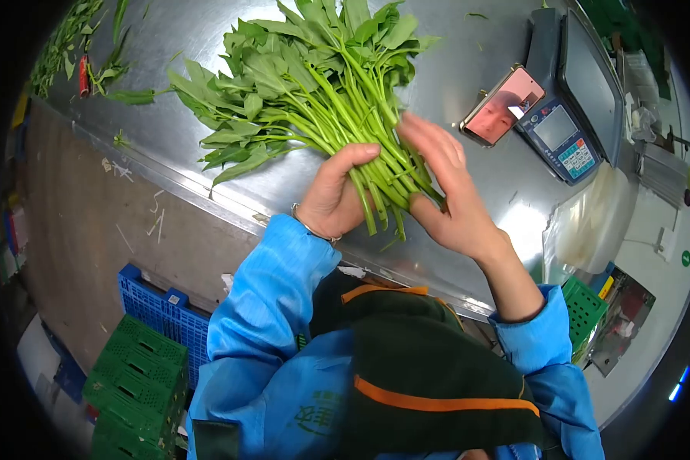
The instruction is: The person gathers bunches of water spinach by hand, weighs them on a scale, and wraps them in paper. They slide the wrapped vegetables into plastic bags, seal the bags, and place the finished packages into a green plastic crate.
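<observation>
A thick bunch of leafy greens (337, 100), with long hollow-looking green stems, lies slanted over the steel table, leaves away from me and cut ends toward me. My left hand (336, 192) is closed around the lower stems, its thumb on top. At the right side of the same bunch, my right hand (452, 192) touches the stems with its fingers stretched out and its thumb near the cut ends. Its fingertips are slightly blurred. The left fingers are partly hidden under the stems.
A phone (503, 106) with a lit screen leans against a digital scale (563, 138) at right. Clear plastic bags (590, 222) lie near the steel table's (506, 180) right end. More greens (61, 46) are at far left. Green crates (138, 376) and a blue pallet (165, 310) stand below.
</observation>
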Demonstrator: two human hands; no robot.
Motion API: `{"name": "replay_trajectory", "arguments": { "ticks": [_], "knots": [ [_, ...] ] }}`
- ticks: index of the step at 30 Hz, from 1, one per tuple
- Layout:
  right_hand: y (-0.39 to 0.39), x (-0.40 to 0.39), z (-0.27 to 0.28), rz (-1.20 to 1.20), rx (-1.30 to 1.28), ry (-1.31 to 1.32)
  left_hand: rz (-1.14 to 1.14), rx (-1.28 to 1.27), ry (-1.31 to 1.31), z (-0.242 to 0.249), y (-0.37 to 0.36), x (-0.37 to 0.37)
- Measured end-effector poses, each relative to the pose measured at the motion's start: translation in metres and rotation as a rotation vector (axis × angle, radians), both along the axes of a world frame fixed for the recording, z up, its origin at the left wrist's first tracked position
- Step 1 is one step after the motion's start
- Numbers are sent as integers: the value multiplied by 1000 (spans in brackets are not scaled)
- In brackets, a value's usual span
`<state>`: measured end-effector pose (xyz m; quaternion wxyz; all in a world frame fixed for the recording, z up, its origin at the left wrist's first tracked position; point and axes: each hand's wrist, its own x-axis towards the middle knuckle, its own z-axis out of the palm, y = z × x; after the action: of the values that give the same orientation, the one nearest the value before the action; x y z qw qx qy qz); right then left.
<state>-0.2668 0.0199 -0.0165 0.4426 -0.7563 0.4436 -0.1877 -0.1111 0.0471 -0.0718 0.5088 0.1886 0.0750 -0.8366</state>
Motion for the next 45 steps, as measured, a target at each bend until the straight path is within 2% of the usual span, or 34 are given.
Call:
{"name": "replay_trajectory", "arguments": {
  "ticks": [2,12,16,18,20,21,23,24,26,27,29,32,35,39,42,44,45],
  "knots": [
    [-2,-3,11,269,-281,251,-9,9,11,-6,-1,1],
    [4,-2,-11,179,-526,136,-6,141,-175,-1,-8,-20],
    [14,-3,-8,150,-641,144,74,135,-248,-8,-6,-24],
    [26,-8,5,186,-550,191,98,285,-264,-6,-13,-23],
    [42,-21,23,183,-332,116,81,259,-282,-3,-15,-18],
    [55,-29,26,188,-330,119,59,201,-273,-3,-15,-16],
    [79,-44,28,-189,523,70,28,157,-260,-2,-12,-16],
    [84,-41,28,-201,534,72,15,167,-257,-3,-12,-18],
    [88,-30,24,-250,110,24,54,167,-165,-3,-14,-22],
    [84,-28,22,-259,107,21,58,170,-179,1,-16,-23],
    [72,-24,17,-19,-166,186,97,176,-165,2,-17,-27],
    [66,-19,1,-7,-272,173,150,194,-174,6,-19,-31],
    [65,-19,-6,-63,-372,74,157,205,-181,1,-16,-33],
    [64,-24,-2,-70,-321,10,171,211,-169,1,-13,-35],
    [66,-34,0,-19,-249,15,169,214,-185,1,-13,-37],
    [77,-46,3,203,-177,56,212,234,-128,2,-17,-34],
    [89,-57,-1,203,-176,57,212,235,-127,4,-18,-34]
  ]
}}
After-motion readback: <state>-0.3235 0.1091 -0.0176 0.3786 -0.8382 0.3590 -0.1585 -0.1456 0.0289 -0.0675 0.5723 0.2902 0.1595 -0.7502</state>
